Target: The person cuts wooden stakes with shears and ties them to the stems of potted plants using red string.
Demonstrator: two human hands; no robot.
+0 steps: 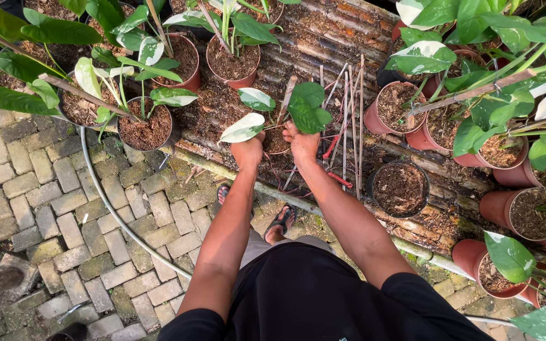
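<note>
Head view, looking straight down. The left hand [248, 151] and the right hand [301, 144] grip a small pot [277, 141] from its 2 sides, fingers closed around the rim; the pot is mostly hidden between the hands, only a patch of dark soil showing. The plant in it carries 1 pale, white-green leaf [242, 128] leaning left, a smaller variegated leaf [256, 99] above it, and a dark green leaf [308, 112] over the right hand. A thin wooden stake [286, 96] rises tilted from the pot. The pot sits at the near edge of a low corrugated bench [323, 44] littered with soil. Just right of the hands lie several thin sticks [351, 120] with red clips. Further right stands a dark pot of bare soil [399, 187], and red-brown pots with variegated plants [440, 120] crowd the right side. More potted plants [153, 123] stand at upper left. A grey hose [112, 205] curves over the paved brick floor [26, 183]. The person's sandalled foot [280, 222] shows below the bench edge.
</note>
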